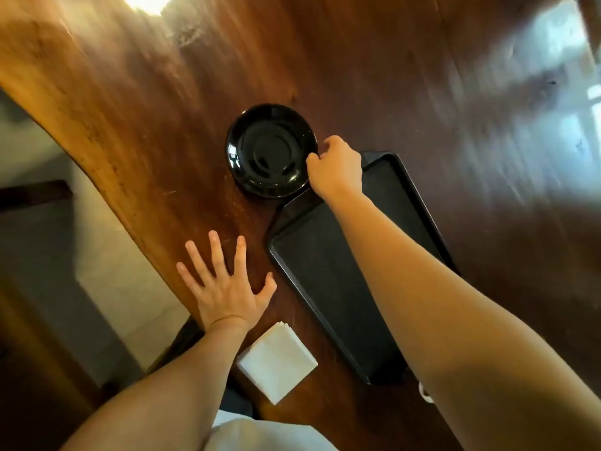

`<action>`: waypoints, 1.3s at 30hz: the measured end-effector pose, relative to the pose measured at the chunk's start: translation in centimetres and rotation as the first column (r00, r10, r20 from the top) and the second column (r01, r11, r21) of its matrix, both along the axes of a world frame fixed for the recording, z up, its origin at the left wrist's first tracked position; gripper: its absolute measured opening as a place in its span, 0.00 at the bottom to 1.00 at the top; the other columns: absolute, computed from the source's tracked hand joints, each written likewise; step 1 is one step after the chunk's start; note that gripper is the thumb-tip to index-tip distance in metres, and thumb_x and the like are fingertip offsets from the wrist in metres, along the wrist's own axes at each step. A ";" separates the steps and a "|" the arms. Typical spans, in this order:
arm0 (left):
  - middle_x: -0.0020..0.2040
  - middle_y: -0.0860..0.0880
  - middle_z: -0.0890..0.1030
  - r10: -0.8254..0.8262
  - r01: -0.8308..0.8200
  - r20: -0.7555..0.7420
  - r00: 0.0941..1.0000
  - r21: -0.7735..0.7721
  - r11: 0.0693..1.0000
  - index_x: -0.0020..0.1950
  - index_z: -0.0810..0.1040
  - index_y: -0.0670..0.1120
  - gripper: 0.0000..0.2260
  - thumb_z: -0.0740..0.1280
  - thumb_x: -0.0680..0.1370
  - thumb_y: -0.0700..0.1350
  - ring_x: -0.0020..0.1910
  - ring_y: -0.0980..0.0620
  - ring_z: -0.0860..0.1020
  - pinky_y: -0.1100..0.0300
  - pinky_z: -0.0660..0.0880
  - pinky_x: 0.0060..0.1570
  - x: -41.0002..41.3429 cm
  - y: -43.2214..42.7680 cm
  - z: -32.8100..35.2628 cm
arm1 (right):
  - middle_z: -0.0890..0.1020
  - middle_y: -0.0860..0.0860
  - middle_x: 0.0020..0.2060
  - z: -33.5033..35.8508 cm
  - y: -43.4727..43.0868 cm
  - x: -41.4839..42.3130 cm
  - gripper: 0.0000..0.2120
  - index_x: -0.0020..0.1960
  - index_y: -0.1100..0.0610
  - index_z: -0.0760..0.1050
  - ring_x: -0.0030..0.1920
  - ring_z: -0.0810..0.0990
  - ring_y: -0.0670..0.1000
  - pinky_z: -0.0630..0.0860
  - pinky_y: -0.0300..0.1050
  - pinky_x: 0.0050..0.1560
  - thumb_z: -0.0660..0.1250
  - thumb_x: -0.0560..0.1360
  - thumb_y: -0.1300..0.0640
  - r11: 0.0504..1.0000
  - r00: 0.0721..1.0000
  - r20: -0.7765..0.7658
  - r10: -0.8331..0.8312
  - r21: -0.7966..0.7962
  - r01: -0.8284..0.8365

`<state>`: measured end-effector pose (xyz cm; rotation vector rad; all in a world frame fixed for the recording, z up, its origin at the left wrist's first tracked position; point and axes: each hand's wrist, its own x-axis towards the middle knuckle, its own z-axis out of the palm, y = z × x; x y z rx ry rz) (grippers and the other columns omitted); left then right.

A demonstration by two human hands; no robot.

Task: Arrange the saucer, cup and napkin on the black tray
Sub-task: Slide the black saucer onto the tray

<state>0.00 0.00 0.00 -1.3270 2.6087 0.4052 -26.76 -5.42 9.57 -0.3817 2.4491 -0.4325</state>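
Right hand (336,166) pinching saucer (270,151) rim

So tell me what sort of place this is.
Probably a cafe or dining room, though that is a guess: a long polished wooden table, a black serving tray, a black saucer and folded paper napkins.

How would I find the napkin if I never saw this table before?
Start at the long black tray on the brown wooden table. Look beside its near end, just behind the flat left hand. The napkin is the folded white square there, the only white thing among dark dishes.
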 end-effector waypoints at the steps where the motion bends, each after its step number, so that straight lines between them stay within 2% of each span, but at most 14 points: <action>1: 0.85 0.39 0.52 0.006 -0.006 0.001 1.000 0.015 1.000 0.83 0.61 0.51 0.41 0.54 0.75 0.71 0.83 0.30 0.45 0.30 0.40 0.77 -0.1 0.0 0.2 | 0.82 0.56 0.47 0.0 -0.3 -0.3 0.11 0.59 0.60 0.73 0.42 0.82 0.55 0.81 0.51 0.41 0.62 0.77 0.59 1.000 0.999 0.034 -0.025 -0.004 0.025; 3: 0.85 0.39 0.52 -0.001 0.001 0.004 1.000 0.009 1.000 0.83 0.61 0.51 0.41 0.55 0.75 0.71 0.83 0.30 0.46 0.30 0.40 0.77 -0.1 -0.1 0.3 | 0.84 0.58 0.41 -0.4 -0.7 -0.8 0.08 0.53 0.61 0.74 0.37 0.85 0.56 0.84 0.53 0.40 0.62 0.76 0.61 0.999 0.996 0.073 -0.048 0.029 0.046; 5: 0.85 0.38 0.52 -0.016 0.016 -0.003 1.000 -0.026 1.000 0.83 0.62 0.51 0.41 0.55 0.75 0.71 0.83 0.30 0.46 0.29 0.41 0.77 0.0 0.1 0.1 | 0.85 0.59 0.35 -0.7 -0.9 -1.1 0.05 0.51 0.61 0.75 0.29 0.84 0.53 0.83 0.48 0.32 0.62 0.76 0.62 0.996 0.991 0.125 -0.051 0.076 0.042; 7: 0.85 0.38 0.52 -0.014 0.013 -0.010 1.000 -0.028 1.000 0.83 0.62 0.50 0.40 0.56 0.75 0.71 0.83 0.29 0.47 0.29 0.41 0.77 0.1 0.1 -0.1 | 0.85 0.59 0.36 -0.7 -1.1 -1.3 0.04 0.49 0.61 0.75 0.29 0.83 0.53 0.79 0.46 0.29 0.62 0.75 0.64 0.994 0.986 0.154 -0.058 0.102 0.042; 9: 0.85 0.38 0.53 -0.012 0.011 -0.018 1.000 -0.053 0.999 0.83 0.62 0.50 0.40 0.56 0.75 0.71 0.83 0.29 0.47 0.29 0.42 0.77 0.2 0.2 -0.5 | 0.83 0.59 0.40 -0.8 -1.2 -1.4 0.01 0.46 0.60 0.74 0.33 0.81 0.56 0.82 0.49 0.34 0.64 0.75 0.64 0.993 0.985 0.167 -0.048 0.118 0.028; 11: 0.85 0.38 0.53 -0.003 0.002 -0.023 1.000 -0.042 0.999 0.83 0.62 0.50 0.40 0.56 0.75 0.70 0.83 0.29 0.47 0.28 0.43 0.77 0.2 0.2 -0.5 | 0.81 0.58 0.40 -0.6 -1.2 -1.5 0.04 0.44 0.58 0.72 0.35 0.78 0.56 0.83 0.51 0.39 0.66 0.76 0.63 0.992 0.978 0.202 -0.051 0.122 0.026; 12: 0.85 0.38 0.53 -0.003 0.002 -0.030 1.000 -0.049 0.999 0.82 0.62 0.50 0.40 0.56 0.76 0.70 0.83 0.29 0.47 0.27 0.44 0.77 0.2 0.3 -0.6 | 0.78 0.57 0.38 -0.4 -1.2 -1.5 0.07 0.42 0.57 0.70 0.34 0.75 0.55 0.80 0.50 0.36 0.66 0.76 0.63 0.994 0.971 0.232 -0.065 0.104 0.042; 14: 0.84 0.38 0.54 -0.002 0.001 -0.036 0.999 -0.046 0.999 0.82 0.62 0.50 0.39 0.56 0.76 0.70 0.83 0.29 0.47 0.27 0.44 0.76 0.2 0.2 -0.6 | 0.70 0.55 0.33 -0.2 -1.0 -1.6 0.14 0.36 0.54 0.64 0.30 0.68 0.52 0.70 0.46 0.27 0.64 0.76 0.66 0.994 0.942 0.317 -0.112 0.050 0.102; 16: 0.84 0.37 0.54 -0.001 -0.002 -0.048 0.999 -0.056 0.998 0.82 0.62 0.50 0.39 0.56 0.76 0.70 0.82 0.29 0.48 0.27 0.45 0.77 0.3 0.3 -0.7 | 0.67 0.53 0.31 0.0 -0.9 -1.4 0.19 0.34 0.52 0.61 0.27 0.63 0.49 0.61 0.42 0.24 0.63 0.77 0.67 0.981 0.897 0.404 -0.178 0.006 0.192; 23: 0.84 0.37 0.55 0.006 -0.011 -0.070 0.998 -0.076 0.997 0.82 0.63 0.50 0.39 0.55 0.76 0.70 0.83 0.29 0.48 0.28 0.44 0.77 0.2 0.4 -0.7 | 0.69 0.52 0.30 0.5 0.9 -0.4 0.18 0.36 0.52 0.64 0.29 0.66 0.48 0.61 0.39 0.23 0.65 0.80 0.64 0.905 0.797 0.511 -0.323 -0.081 0.418; 29: 0.84 0.37 0.55 0.009 -0.014 -0.065 0.998 -0.080 0.997 0.82 0.64 0.49 0.39 0.55 0.76 0.69 0.82 0.29 0.48 0.28 0.43 0.77 0.2 0.4 -0.5 | 0.73 0.51 0.27 2.0 2.6 0.3 0.13 0.37 0.55 0.70 0.28 0.68 0.48 0.64 0.37 0.22 0.68 0.79 0.60 0.871 0.785 0.512 -0.351 -0.130 0.474; 33: 0.84 0.37 0.55 0.016 -0.021 -0.067 0.998 -0.076 0.997 0.82 0.64 0.49 0.40 0.57 0.75 0.69 0.82 0.29 0.48 0.29 0.42 0.77 0.1 0.4 -0.5 | 0.75 0.53 0.31 2.5 4.8 1.1 0.17 0.33 0.54 0.69 0.26 0.71 0.46 0.66 0.36 0.22 0.68 0.79 0.60 0.834 0.761 0.511 -0.400 -0.142 0.534; 37: 0.84 0.38 0.54 0.020 -0.024 -0.050 0.999 -0.076 0.997 0.82 0.63 0.49 0.41 0.59 0.74 0.69 0.82 0.29 0.47 0.30 0.41 0.77 0.2 0.4 -0.4 | 0.74 0.52 0.31 2.7 7.8 1.5 0.12 0.38 0.56 0.71 0.23 0.71 0.43 0.66 0.35 0.21 0.68 0.79 0.60 0.786 0.721 0.498 -0.482 -0.118 0.607; 39: 0.84 0.38 0.53 0.023 -0.025 -0.029 0.999 -0.073 0.997 0.83 0.61 0.50 0.40 0.59 0.75 0.68 0.83 0.30 0.44 0.30 0.40 0.78 0.2 0.5 -0.4 | 0.75 0.50 0.30 2.6 9.4 1.6 0.13 0.37 0.54 0.70 0.21 0.71 0.42 0.65 0.35 0.20 0.69 0.79 0.61 0.753 0.690 0.496 -0.528 -0.103 0.650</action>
